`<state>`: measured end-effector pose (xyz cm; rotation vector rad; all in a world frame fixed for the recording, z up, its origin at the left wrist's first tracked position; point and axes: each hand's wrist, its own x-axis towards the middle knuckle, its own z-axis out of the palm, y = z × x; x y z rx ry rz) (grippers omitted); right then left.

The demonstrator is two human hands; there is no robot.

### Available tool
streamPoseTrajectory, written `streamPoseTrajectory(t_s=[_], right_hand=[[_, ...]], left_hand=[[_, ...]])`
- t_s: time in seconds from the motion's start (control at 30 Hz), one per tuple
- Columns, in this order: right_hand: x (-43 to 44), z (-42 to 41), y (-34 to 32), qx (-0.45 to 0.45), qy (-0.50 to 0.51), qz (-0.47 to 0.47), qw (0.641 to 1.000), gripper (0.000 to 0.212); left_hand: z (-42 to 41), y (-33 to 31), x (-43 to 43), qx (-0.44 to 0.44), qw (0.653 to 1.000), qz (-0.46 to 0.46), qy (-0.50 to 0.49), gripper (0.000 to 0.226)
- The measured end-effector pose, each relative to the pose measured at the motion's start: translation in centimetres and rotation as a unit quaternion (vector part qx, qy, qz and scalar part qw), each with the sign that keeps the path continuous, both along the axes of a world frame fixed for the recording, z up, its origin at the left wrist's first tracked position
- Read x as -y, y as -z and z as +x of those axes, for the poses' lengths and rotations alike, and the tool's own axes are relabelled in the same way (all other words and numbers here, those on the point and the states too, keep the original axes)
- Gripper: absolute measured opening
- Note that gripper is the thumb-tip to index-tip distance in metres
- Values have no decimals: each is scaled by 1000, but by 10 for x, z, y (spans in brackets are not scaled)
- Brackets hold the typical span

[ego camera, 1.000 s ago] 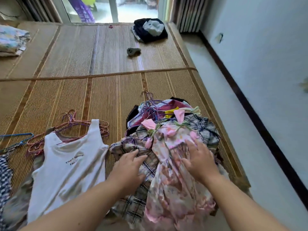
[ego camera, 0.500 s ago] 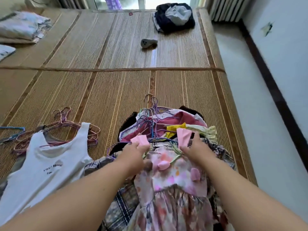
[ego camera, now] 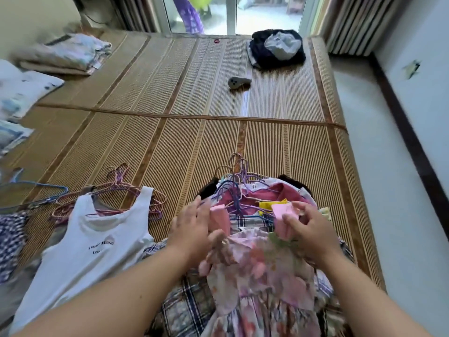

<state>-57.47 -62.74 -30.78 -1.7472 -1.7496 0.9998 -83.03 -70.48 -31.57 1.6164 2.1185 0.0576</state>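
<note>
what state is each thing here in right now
pink floral dress, lying on the plaid clothes pile
right hand, pinching the dress's right pink strap
left hand, at the left pink strap, grip blurred
white sleeveless cotton top, laid flat, wire hanger inside
dark clothes bundle, crumpled in a heap

Soft floral cloth dress [ego camera: 262, 271], woven mat [ego camera: 170, 142]
</note>
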Motion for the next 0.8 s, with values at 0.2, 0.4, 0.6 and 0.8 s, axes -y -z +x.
streamPoseTrajectory(t_s=[0.2, 0.4, 0.6, 0.8], right_hand=[[26, -21, -104, -58, -73, 27, 995, 38], [78, -65, -213, -22, -170, 14, 985, 33], [170, -153, -301, 32, -249, 38, 967, 11], [272, -268, -360, 37, -295, 138, 945, 18]], left_hand=[[-58, -62, 29, 136, 991, -14, -8, 24], [-109, -141, 103, 227, 969, 99, 9, 28], [-190, -238, 226, 207, 957, 203, -1, 24], [-295, -320, 354, 143, 955, 254, -46, 28]])
